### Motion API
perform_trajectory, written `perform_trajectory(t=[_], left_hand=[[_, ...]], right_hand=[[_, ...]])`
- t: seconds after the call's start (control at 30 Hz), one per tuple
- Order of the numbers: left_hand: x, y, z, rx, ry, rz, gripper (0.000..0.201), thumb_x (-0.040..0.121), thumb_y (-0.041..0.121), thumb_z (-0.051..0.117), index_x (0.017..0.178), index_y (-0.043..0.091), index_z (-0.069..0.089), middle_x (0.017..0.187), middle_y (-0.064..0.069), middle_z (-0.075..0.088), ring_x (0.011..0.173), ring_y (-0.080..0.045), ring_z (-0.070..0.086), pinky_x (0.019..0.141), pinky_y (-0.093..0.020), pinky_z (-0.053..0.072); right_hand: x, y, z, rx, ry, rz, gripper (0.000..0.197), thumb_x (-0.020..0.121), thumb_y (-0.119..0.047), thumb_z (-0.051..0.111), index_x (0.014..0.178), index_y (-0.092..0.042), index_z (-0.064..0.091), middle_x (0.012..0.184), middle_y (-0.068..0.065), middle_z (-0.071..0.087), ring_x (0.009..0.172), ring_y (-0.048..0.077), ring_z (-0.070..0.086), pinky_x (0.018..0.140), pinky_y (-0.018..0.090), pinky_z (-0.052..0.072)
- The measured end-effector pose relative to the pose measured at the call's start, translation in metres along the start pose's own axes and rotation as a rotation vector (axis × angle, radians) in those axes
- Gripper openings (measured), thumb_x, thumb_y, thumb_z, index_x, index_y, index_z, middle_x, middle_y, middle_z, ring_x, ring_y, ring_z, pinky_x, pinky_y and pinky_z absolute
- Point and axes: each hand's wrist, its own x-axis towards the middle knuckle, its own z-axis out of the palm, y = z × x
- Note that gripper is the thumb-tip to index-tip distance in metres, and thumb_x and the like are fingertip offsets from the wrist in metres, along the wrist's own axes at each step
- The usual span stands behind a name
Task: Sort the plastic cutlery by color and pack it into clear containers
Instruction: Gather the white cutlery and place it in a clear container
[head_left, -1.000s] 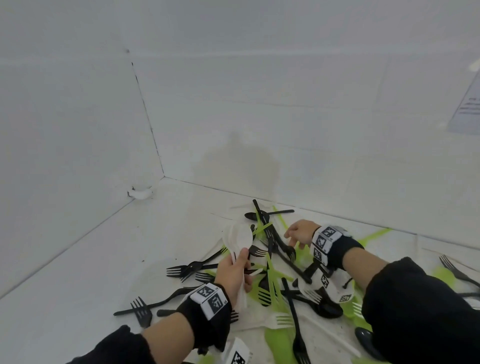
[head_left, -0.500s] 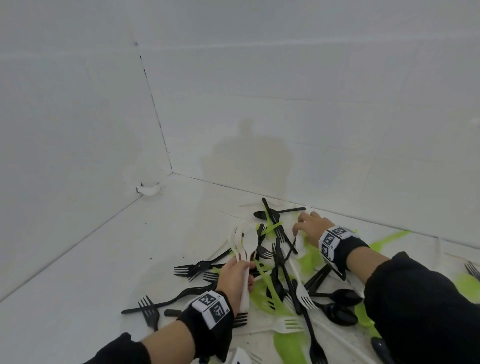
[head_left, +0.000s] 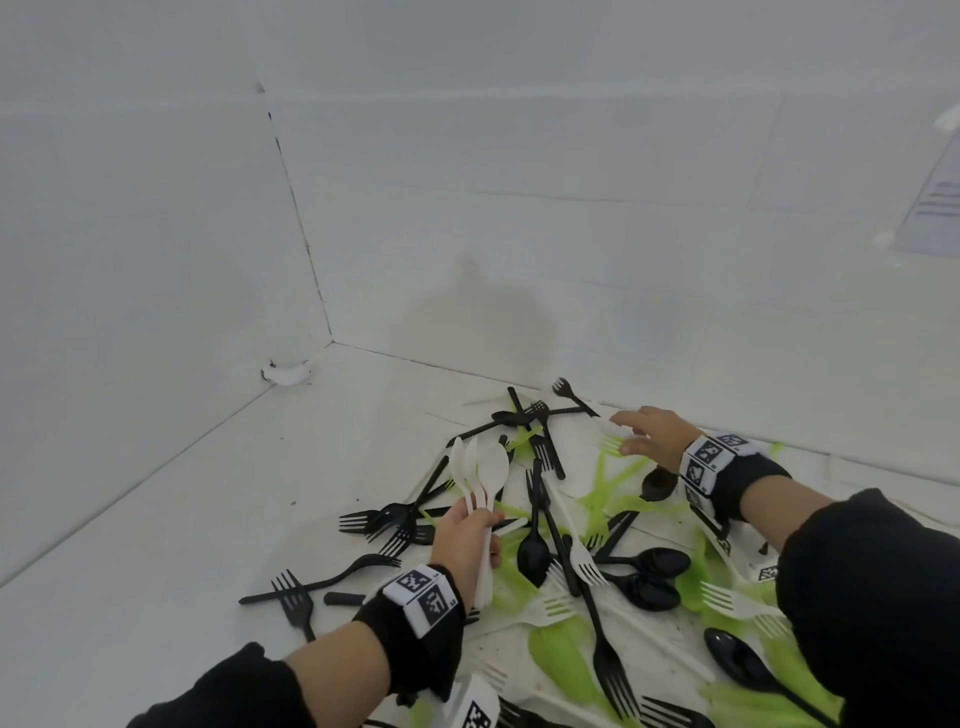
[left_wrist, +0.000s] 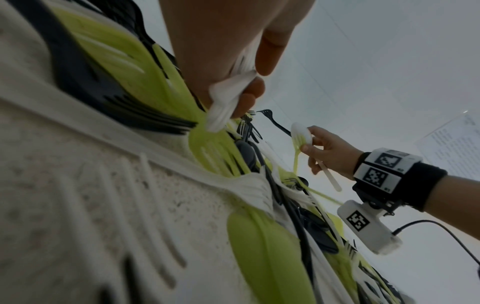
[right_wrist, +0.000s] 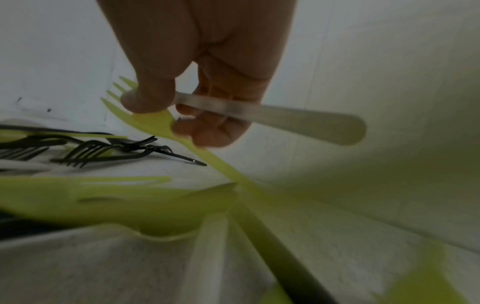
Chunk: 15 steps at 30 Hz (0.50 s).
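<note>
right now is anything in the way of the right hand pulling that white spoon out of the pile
Yes. A green fork lies against the white spoon inside the right hand: the thumb presses on the fork's head, so it may lift along. Its handle runs down into the pile. No clear container is in view.

Soft even light, faint shadow on the white back wall (head_left: 478, 312), wrist views dim, blurred, edge-warped

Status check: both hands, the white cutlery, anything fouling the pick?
Left hand grips a bundle of white spoons. Right hand pinches a white spoon. Green fork caught against it, lifting too. No containers in view.
</note>
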Motion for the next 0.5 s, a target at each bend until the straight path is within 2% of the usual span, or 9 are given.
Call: perform_trajectory(t=[0.07, 0.13, 0.2, 0.23, 0.27, 0.3, 0.37, 0.43, 0.5], left_hand=[[-0.004, 0.0, 0.0, 0.004, 0.005, 0.003, 0.017, 0.089, -0.006, 0.043, 0.082, 0.007, 0.05, 0.073, -0.01, 0.047, 0.048, -0.016, 0.037, 0.038, -0.022, 0.032], [-0.008, 0.0, 0.0, -0.002, 0.012, 0.0, 0.016, 0.089, -0.006, 0.043, 0.081, 0.006, 0.049, 0.072, -0.01, 0.048, 0.048, -0.016, 0.037, 0.038, -0.021, 0.031], [-0.012, 0.0, 0.001, -0.01, 0.011, -0.002, 0.015, 0.09, -0.004, 0.042, 0.08, 0.005, 0.049, 0.074, -0.009, 0.049, 0.048, -0.016, 0.038, 0.04, -0.022, 0.032], [-0.014, 0.0, 0.003, -0.011, 0.006, -0.002, 0.016, 0.091, -0.002, 0.042, 0.079, 0.005, 0.049, 0.074, -0.009, 0.05, 0.049, -0.016, 0.038, 0.041, -0.023, 0.032], [-0.017, 0.0, 0.005, -0.009, -0.002, -0.001, 0.018, 0.092, 0.0, 0.042, 0.078, 0.005, 0.05, 0.073, -0.009, 0.049, 0.049, -0.016, 0.039, 0.043, -0.024, 0.033], [-0.019, -0.001, 0.007, -0.002, -0.009, 0.0, 0.019, 0.094, 0.002, 0.041, 0.077, 0.005, 0.051, 0.071, -0.009, 0.049, 0.05, -0.016, 0.041, 0.045, -0.025, 0.034], [-0.024, -0.003, 0.013, 0.01, -0.033, 0.004, 0.023, 0.097, 0.006, 0.041, 0.077, 0.004, 0.052, 0.065, -0.008, 0.047, 0.05, -0.016, 0.043, 0.044, -0.024, 0.037], [-0.027, -0.007, 0.022, 0.016, -0.061, 0.012, 0.025, 0.098, 0.008, 0.04, 0.077, 0.004, 0.053, 0.06, -0.008, 0.045, 0.049, -0.015, 0.044, 0.04, -0.022, 0.039], [-0.03, -0.012, 0.032, 0.022, -0.095, 0.018, 0.025, 0.099, 0.009, 0.04, 0.078, 0.003, 0.054, 0.057, -0.007, 0.046, 0.048, -0.014, 0.045, 0.039, -0.021, 0.04]], right_hand=[[-0.008, 0.005, 0.0, -0.006, -0.012, 0.036, 0.052, 0.091, -0.018, 0.056, 0.14, -0.021, 0.037, 0.122, 0.02, 0.053, 0.118, 0.029, 0.049, 0.097, 0.026, 0.034], [-0.016, 0.008, 0.0, -0.029, -0.038, 0.077, 0.061, 0.093, -0.011, 0.049, 0.147, -0.023, 0.021, 0.125, 0.02, 0.054, 0.118, 0.029, 0.051, 0.098, 0.027, 0.035], [-0.026, 0.01, -0.004, 0.02, 0.015, 0.145, 0.063, 0.094, -0.001, 0.038, 0.149, -0.016, 0.011, 0.128, 0.016, 0.054, 0.118, 0.03, 0.051, 0.098, 0.028, 0.037], [-0.031, 0.011, -0.007, 0.081, 0.07, 0.18, 0.063, 0.093, 0.002, 0.035, 0.149, -0.013, 0.01, 0.127, 0.014, 0.056, 0.116, 0.03, 0.053, 0.096, 0.028, 0.039], [-0.037, 0.013, -0.01, 0.164, 0.144, 0.201, 0.062, 0.093, 0.003, 0.035, 0.148, -0.012, 0.013, 0.123, 0.013, 0.059, 0.11, 0.03, 0.055, 0.091, 0.027, 0.043], [-0.043, 0.013, -0.012, 0.275, 0.221, 0.214, 0.057, 0.093, 0.002, 0.038, 0.147, -0.01, 0.02, 0.117, 0.012, 0.063, 0.098, 0.029, 0.059, 0.08, 0.023, 0.046], [-0.058, 0.003, -0.011, 0.517, 0.321, 0.211, 0.047, 0.094, -0.003, 0.044, 0.14, -0.005, 0.034, 0.095, 0.009, 0.066, 0.066, 0.021, 0.057, 0.056, 0.012, 0.047], [-0.074, -0.014, -0.001, 0.701, 0.301, 0.226, 0.044, 0.094, -0.004, 0.045, 0.137, 0.0, 0.038, 0.077, 0.006, 0.061, 0.055, 0.016, 0.053, 0.054, 0.016, 0.049], [-0.094, -0.04, 0.015, 0.868, 0.211, 0.258, 0.043, 0.095, -0.005, 0.047, 0.136, 0.003, 0.039, 0.073, 0.004, 0.054, 0.056, 0.015, 0.052, 0.053, 0.02, 0.051]])
